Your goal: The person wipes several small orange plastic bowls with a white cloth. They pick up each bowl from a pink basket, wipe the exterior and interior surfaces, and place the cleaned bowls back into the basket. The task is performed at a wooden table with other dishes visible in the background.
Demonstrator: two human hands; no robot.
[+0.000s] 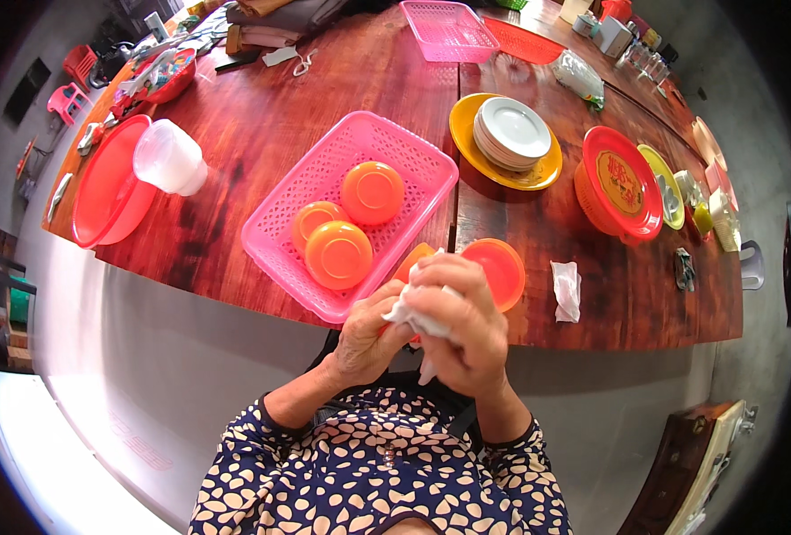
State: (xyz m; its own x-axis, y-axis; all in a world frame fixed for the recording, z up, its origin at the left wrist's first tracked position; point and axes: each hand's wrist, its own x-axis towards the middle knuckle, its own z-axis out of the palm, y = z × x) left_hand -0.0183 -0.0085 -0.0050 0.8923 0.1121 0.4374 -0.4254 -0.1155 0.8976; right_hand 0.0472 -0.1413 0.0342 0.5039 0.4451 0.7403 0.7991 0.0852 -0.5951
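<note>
Head view: the left hand [366, 337] grips a mostly hidden orange bowl [412, 261]; the right hand [463, 319], pressed close, clutches crumpled white tissue [404, 312] against it, just beside a perforated pink plastic basket [358, 134] of three smooth, round, upturned bowls [338, 256].

Dining area, seemingly — wooden table [266, 94] (large), stacked plates [515, 127].
</note>
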